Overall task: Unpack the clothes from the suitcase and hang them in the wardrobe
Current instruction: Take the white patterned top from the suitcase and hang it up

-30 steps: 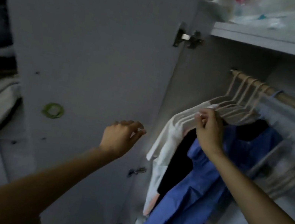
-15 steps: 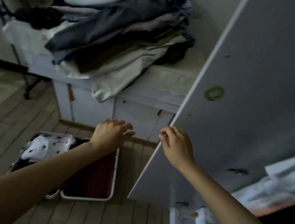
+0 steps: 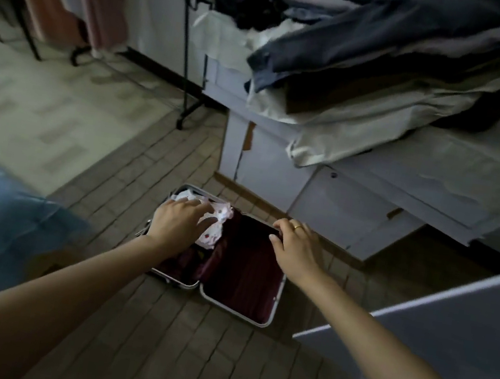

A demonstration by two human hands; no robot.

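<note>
Maroon-lined suitcase [image 3: 244, 274] open; crumpled white garment [image 3: 216, 226] inside.

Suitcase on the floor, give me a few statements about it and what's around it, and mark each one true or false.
1. The suitcase lies open on the floor. True.
2. The left hand reaches toward a white patterned garment in the suitcase. True.
3. The right hand holds a hanger. False: it holds nothing and hangs over the suitcase's dark red lining.
4. The suitcase is packed full to the rim. False: much of the dark red lining shows bare.
5. A pile of folded clothes lies on the white cabinet behind the suitcase. True.
6. The ring is on the left hand. False: it is on a finger of the right hand.
</note>
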